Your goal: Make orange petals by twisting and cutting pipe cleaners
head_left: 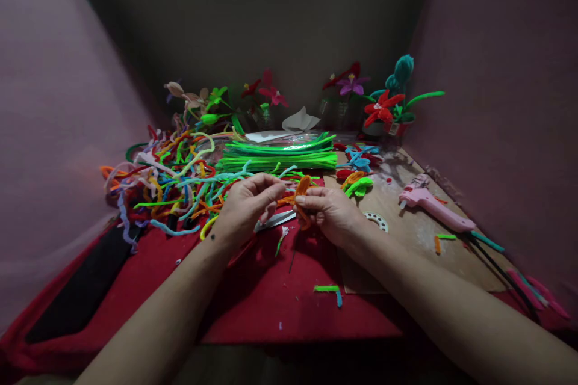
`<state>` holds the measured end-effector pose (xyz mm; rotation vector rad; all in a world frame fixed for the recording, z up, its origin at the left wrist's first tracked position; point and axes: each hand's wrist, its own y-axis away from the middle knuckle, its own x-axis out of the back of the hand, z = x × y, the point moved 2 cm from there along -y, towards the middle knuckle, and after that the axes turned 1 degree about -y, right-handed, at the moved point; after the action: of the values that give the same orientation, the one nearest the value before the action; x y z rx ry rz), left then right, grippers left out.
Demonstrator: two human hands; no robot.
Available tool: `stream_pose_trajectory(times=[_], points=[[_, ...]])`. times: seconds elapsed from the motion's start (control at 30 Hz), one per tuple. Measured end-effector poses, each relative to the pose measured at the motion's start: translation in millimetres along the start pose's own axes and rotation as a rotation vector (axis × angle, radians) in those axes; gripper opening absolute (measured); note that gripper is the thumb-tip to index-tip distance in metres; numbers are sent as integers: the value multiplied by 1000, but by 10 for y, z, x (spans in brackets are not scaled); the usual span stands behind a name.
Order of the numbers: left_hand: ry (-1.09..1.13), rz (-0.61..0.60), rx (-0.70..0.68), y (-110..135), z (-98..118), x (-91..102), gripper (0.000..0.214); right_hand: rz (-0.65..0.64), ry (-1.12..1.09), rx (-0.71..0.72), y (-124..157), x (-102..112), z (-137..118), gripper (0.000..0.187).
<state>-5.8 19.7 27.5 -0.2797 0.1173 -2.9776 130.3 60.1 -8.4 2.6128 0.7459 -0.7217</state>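
An orange pipe-cleaner flower (303, 186) with looped petals is pinched in my right hand (329, 212), between thumb and fingers. A thin dark wire (292, 255) hangs down below that hand. My left hand (253, 200) is just left of the flower, fingers curled and thumb against the index finger, close to the left petal. Whatever those fingertips hold is too small to make out. Under the hands lie scissors (276, 221), partly covered. A small white-tipped stamen piece with a green stem (282, 242) rests on the red cloth in front of them.
Tangled coloured pipe cleaners (180, 174) pile up on the left, beside a green bundle (280, 153). A pink glue gun (433, 207) lies on the cardboard (406, 252) at right. Finished flowers (383, 108) stand at the back. Green and blue offcuts (327, 289) sit near the front edge.
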Motion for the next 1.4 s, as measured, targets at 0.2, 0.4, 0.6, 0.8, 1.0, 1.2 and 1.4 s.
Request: stream_pose_trajectory(times=[0.2,0.4,0.6,0.8,1.0,1.2,1.4], points=[[-106,-130,-18,0,-61,-59,15,23,-54,9,-31,30,-20,19],[-21,-128,-43,1,-80,-101,14,-26,1,-23,-4,5,18,21],[161,-244,135,-4,-157,-112,19,-144,1,-72,12,-23,47,20],[455,-335,184,-43,-193,-120,16,-168,-102,-70,17,-16,-8,11],[511,-362,274,-64,-238,-93,17,-127,-139,-52,7,-7,-7,3],[508,-386,291,-50,-214,-106,14,-133,-97,-71,37,-34,-51,7],[506,-367,236,-54,-225,-81,11,-132,-87,-37,41,-43,-65,10]])
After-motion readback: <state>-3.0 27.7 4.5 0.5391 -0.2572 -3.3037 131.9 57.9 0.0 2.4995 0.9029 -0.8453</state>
